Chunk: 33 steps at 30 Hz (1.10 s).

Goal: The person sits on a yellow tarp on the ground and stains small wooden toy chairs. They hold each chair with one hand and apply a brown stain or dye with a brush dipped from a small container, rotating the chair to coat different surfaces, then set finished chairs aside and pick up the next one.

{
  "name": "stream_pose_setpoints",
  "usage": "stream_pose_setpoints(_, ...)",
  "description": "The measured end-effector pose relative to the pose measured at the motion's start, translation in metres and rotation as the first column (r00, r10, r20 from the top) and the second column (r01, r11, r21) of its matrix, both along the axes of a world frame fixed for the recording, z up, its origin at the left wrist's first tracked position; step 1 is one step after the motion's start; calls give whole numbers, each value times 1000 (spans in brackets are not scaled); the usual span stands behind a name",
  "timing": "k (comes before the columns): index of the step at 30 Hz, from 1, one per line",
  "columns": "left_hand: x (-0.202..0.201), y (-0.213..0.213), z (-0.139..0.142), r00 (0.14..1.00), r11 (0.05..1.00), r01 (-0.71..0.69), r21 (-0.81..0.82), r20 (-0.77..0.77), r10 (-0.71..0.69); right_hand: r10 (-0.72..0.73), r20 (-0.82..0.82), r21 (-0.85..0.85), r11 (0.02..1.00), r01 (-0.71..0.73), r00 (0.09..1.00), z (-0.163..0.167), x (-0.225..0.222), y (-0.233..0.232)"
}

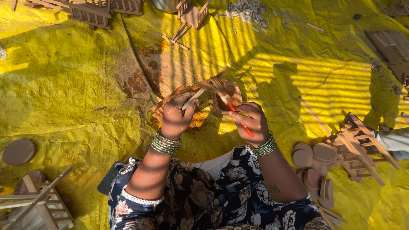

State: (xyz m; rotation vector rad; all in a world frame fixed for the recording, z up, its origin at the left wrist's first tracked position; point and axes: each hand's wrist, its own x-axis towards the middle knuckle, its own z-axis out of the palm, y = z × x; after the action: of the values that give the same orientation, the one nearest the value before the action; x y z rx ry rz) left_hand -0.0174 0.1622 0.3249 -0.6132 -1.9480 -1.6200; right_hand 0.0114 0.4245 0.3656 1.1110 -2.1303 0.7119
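My left hand (175,116) has its fingers curled tight round a small frame of thin wooden sticks (194,94), gripping it by one of its slats and holding it up over the yellow tarp (76,85) just ahead of my knees. My right hand (252,121) is closed round a red-handled brush (233,111); its fingers pinch the handle, and the bristle end rests against the wooden piece where the sticks meet. Both wrists carry stacks of green bangles (165,144). My dark flowered dress (221,196) fills the lower middle of the view.

Around me on the tarp lie other stick-built pieces: one at my right (355,147), beside a few round wooden discs (313,155), another at the lower left (38,204), and more along the top edge (89,12). A heap of short cut sticks (247,10) sits well apart at the top. A single disc (18,151) lies off to my left. Brownish stains mark the tarp just beyond the frame.
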Motion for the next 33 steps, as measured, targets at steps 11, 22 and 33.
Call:
stream_pose_setpoints(11, -1, -5, 0, 997, 1000, -26, -6, 76, 26, -170, -111, -38, 985, 167, 979, 28, 4, -10)
stream_pose_setpoints(22, 10, 35, -12, 997, 995, -22, -95, -78, 14, 13, 314, 268, 958, -102, 949, 116, -45, -35)
stream_pose_setpoints(33, 2, 2, -2, 987, 984, -158, -84, 19, 160, 98, 264, -578, 812, 76, 960, 37, -27, 37)
